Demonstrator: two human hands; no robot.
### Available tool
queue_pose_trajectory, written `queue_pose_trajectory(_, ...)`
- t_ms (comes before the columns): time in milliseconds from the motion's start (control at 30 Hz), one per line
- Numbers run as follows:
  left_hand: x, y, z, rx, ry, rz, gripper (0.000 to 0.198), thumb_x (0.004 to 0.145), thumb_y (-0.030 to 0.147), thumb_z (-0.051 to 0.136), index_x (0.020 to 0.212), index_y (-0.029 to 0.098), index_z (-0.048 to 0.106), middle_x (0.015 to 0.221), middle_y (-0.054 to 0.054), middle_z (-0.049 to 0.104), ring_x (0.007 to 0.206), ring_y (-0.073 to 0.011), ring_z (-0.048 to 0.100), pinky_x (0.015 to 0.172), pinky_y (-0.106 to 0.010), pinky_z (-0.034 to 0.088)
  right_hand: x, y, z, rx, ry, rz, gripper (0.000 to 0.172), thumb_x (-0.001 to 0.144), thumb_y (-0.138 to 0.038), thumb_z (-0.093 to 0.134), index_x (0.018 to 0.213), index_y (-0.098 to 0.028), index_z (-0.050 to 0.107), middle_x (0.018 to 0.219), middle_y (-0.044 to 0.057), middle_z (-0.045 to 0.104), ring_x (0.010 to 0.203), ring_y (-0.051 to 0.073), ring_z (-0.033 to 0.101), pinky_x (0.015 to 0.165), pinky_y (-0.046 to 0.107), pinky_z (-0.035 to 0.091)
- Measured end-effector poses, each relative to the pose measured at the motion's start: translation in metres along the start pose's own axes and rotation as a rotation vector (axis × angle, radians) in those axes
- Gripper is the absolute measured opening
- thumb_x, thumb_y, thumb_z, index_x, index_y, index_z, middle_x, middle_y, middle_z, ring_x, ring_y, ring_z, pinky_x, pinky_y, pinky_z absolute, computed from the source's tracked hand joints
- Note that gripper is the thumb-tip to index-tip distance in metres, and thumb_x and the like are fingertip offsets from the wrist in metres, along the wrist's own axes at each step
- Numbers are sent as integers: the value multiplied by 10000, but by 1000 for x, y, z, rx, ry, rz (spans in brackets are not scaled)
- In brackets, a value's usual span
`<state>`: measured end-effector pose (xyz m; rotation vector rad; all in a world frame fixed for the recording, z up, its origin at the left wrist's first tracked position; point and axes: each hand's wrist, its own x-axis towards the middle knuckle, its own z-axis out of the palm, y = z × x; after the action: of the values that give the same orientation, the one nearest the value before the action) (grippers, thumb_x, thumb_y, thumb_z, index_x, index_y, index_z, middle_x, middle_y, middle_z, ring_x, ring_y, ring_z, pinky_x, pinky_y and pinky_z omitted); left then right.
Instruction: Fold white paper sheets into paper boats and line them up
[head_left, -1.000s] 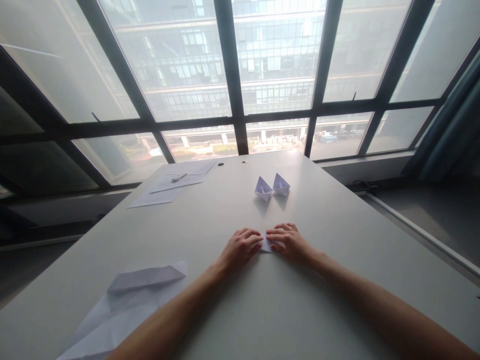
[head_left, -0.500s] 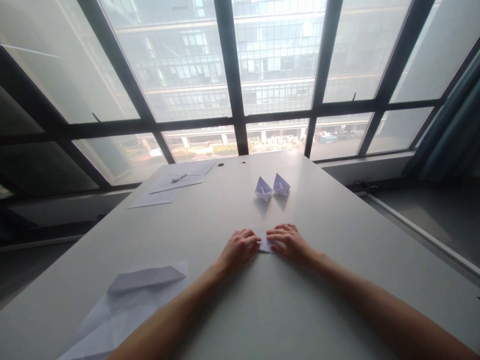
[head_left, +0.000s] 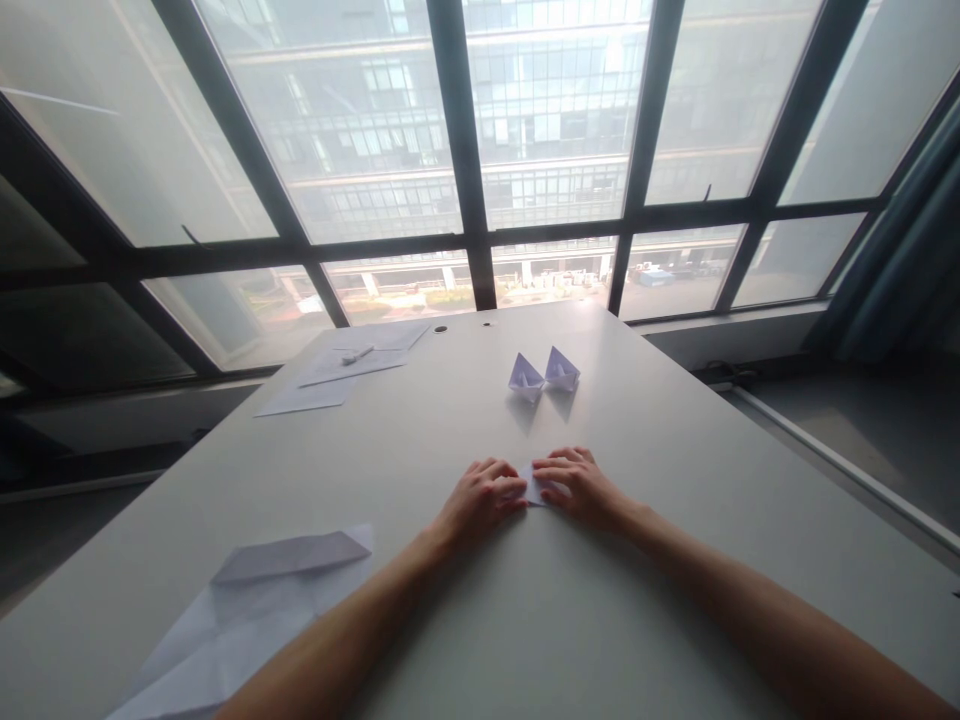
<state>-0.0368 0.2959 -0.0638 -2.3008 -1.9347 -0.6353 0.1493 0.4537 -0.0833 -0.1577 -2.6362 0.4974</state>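
Note:
A small folded piece of white paper (head_left: pixel 534 486) lies flat on the table between my hands, partly covered by them. My left hand (head_left: pixel 487 492) has its fingers curled on the paper's left side, thumb low near the bottom edge. On the right side, my right hand (head_left: pixel 576 484) holds the paper with bent fingers on top and the thumb at its lower part. Just beyond them stand two folded paper boats (head_left: pixel 526 379) side by side, each with a pointed peak.
A large creased sheet of paper (head_left: pixel 255 610) lies at the front left, partly under my left forearm. Farther back on the left are flat sheets (head_left: pixel 322 392) with a white pen-like object (head_left: pixel 358 355) on top. Tall windows (head_left: pixel 555 110) rise behind the white table (head_left: pixel 660 590).
My left hand's fingers and thumb have shifted slightly right, covering more of the folded paper. My right hand and the paper boats stay in place.

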Motion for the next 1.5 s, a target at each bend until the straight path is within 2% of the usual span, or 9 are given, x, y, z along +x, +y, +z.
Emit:
queue_pose_trajectory(500,0,-1,1,-73,7,2,166,930,351,644,1025,222,687,1020,-46,695,957,-204,591,882,-339,487,0,-1,-1,14,1,-3,221,944,-289,601,1141,-301,701,1254,23,686,1138,258,560,1005,467,329)
queue_pose_trajectory(900,0,-1,2,-71,32,19,200,925,354,648,1093,247,667,1036,-50,683,969,-210,600,864,-364,512,0,-1,-1,-7,14,-20,222,944,-279,590,1134,-301,702,1240,39,690,1129,247,574,994,455,356)
queue_pose_trajectory(1100,1,-1,2,-94,41,14,147,938,367,628,938,226,670,970,-47,672,928,-196,603,838,-340,514,0,-2,-3,-7,23,-27,221,945,-259,581,1129,-285,701,1255,71,670,1126,241,581,997,445,373)
queue_pose_trajectory(1267,1,0,2,-109,44,-2,155,938,365,628,902,218,660,945,-44,671,909,-191,599,821,-325,507,-1,-5,-6,-3,38,-12,196,936,-293,600,1096,-267,709,1200,74,684,1090,240,593,993,438,384)
queue_pose_trajectory(1400,1,-1,3,-121,67,-10,159,946,349,615,888,212,669,921,-50,669,886,-192,600,804,-322,503,-1,-10,-12,-4,15,-37,313,862,-374,693,1157,-269,686,1194,78,681,1088,251,588,980,433,402)
queue_pose_trajectory(1500,1,-1,2,-139,72,-27,173,952,351,604,899,202,675,917,-58,664,875,-195,606,807,-323,501,-1,-10,-12,-11,14,-38,361,830,-356,721,1177,-268,675,1211,81,672,1096,259,582,976,432,414)
